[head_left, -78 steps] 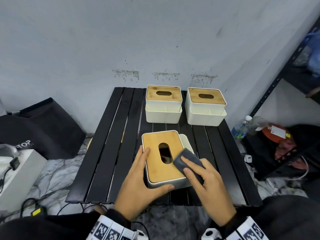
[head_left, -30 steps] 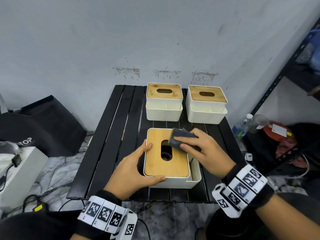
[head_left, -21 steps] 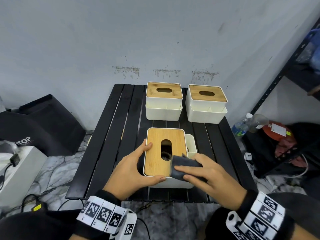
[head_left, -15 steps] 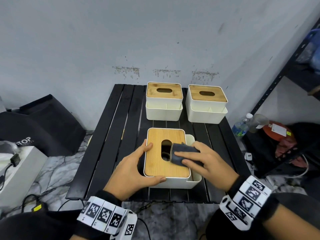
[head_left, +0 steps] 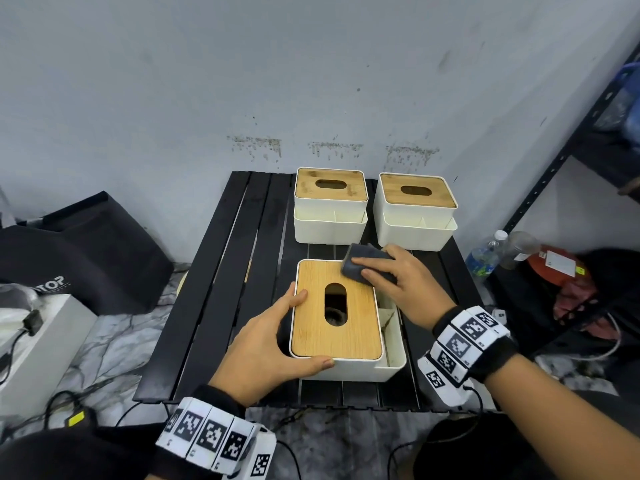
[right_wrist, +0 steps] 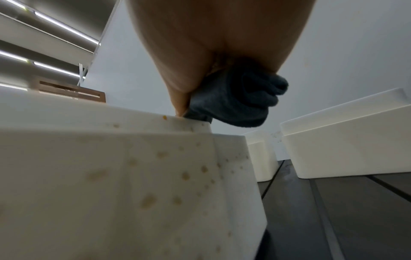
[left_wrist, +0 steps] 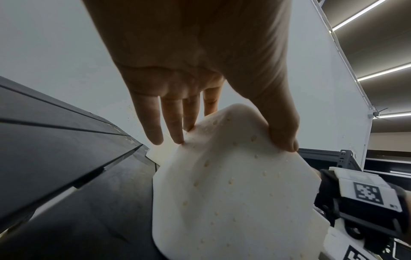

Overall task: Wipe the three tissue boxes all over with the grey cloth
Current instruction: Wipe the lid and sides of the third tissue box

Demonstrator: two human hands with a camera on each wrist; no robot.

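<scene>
Tissue boxes, three white plastic ones with bamboo lids, sat on the black slatted table (head_left: 221, 271). Furthest left, the left hand (head_left: 263, 344) braced the near tissue box (head_left: 337, 323), straight fingers along its left wall and the thumb hooked round the near corner. To the right, on that lid's far right corner, the right hand (head_left: 398, 282) pressed the folded grey cloth (head_left: 363, 268), fingers laid over it and the thumb tucked against its underside. Behind stood the back left box (head_left: 330, 206) and, right of it, the back right box (head_left: 415, 211), both untouched by either hand. Judging from this, the work looked early: the first lid was under the cloth, while yellowish specks showed on the near box's walls, and two boxes remained.
</scene>
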